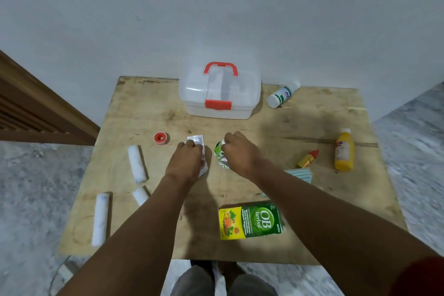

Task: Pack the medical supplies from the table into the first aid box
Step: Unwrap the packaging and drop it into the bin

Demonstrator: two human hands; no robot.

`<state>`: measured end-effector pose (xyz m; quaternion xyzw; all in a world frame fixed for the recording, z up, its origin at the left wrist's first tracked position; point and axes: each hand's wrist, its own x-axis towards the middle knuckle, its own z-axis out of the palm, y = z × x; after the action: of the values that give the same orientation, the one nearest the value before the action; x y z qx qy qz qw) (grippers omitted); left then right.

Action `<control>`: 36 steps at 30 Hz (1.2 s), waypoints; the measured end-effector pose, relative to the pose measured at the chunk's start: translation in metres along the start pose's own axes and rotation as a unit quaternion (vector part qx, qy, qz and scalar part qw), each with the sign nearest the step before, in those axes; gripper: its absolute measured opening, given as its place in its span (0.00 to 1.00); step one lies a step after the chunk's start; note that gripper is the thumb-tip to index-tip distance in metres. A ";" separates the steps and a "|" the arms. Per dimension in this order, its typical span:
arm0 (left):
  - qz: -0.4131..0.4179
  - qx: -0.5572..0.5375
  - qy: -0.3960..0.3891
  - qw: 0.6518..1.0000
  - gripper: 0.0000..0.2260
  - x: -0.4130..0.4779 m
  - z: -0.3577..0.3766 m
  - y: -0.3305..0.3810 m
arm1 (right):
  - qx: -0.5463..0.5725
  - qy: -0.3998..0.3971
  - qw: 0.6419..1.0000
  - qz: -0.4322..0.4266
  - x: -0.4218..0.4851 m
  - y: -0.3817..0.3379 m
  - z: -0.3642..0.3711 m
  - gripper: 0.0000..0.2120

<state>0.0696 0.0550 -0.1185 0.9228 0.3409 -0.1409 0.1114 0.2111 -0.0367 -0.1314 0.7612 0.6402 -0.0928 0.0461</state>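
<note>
A: First aid box [219, 96] sits at the far edge of the table [149, 113], lid down and red latch closed, nothing packed that I can see

B: Both hands are down mid-table. Left hand [186, 161] has its fingers curled over a silver blister strip [197, 139], right hand [236, 151] is closed around a crumpled green foil pack [220, 155]

A: So this looks like the pick-up step (two items at once). Still lying out: three gauze rolls [137, 163], the red tape roll [160, 138], the white bottle [282, 95], the yellow bottle [344, 151], the small dropper [308, 158], the green carton [249, 221]

B: Next move, by my reading, needs a free hand, because that latch has to open before anything goes in
</note>
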 end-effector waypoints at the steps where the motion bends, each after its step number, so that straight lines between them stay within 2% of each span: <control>1: 0.008 -0.010 0.010 1.000 0.13 -0.003 -0.001 0.001 | 0.009 -0.005 1.000 0.002 -0.002 0.001 -0.002 0.05; 4: 0.028 -0.019 0.040 0.999 0.09 -0.009 -0.017 0.004 | 0.045 0.007 0.998 0.033 -0.013 0.005 -0.015 0.10; 6: 0.058 0.009 0.063 0.996 0.11 -0.013 -0.031 0.004 | 0.075 0.026 0.994 0.075 -0.024 0.009 -0.028 0.11; 9: 0.106 -0.010 0.102 0.989 0.12 -0.025 -0.056 0.005 | 0.099 0.058 0.987 0.116 -0.044 0.010 -0.053 0.12; 11: 0.139 -0.017 0.121 0.983 0.12 -0.037 -0.074 0.008 | 0.101 0.083 0.980 0.147 -0.063 0.008 -0.074 0.11; 16: 0.208 -0.041 0.144 0.967 0.22 -0.079 -0.108 0.029 | 0.090 0.166 0.958 0.218 -0.133 -0.002 -0.117 0.11; 19: 0.256 -0.043 0.171 0.950 0.20 -0.099 -0.116 0.052 | 0.088 0.180 0.945 0.260 -0.184 -0.003 -0.133 0.10; 26: 0.348 0.004 0.193 0.917 0.18 -0.131 -0.120 0.156 | 0.078 0.210 0.908 0.354 -0.305 0.024 -0.147 0.10; 36: 0.427 -0.001 0.141 0.893 0.14 -0.155 -0.089 0.376 | 0.077 0.206 0.861 0.459 -0.477 0.124 -0.118 0.09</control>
<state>0.2220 -0.2901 0.0580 0.9895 -0.0739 0.0526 0.1126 0.2649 -0.4974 0.0733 0.9717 0.2039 0.0491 -0.1085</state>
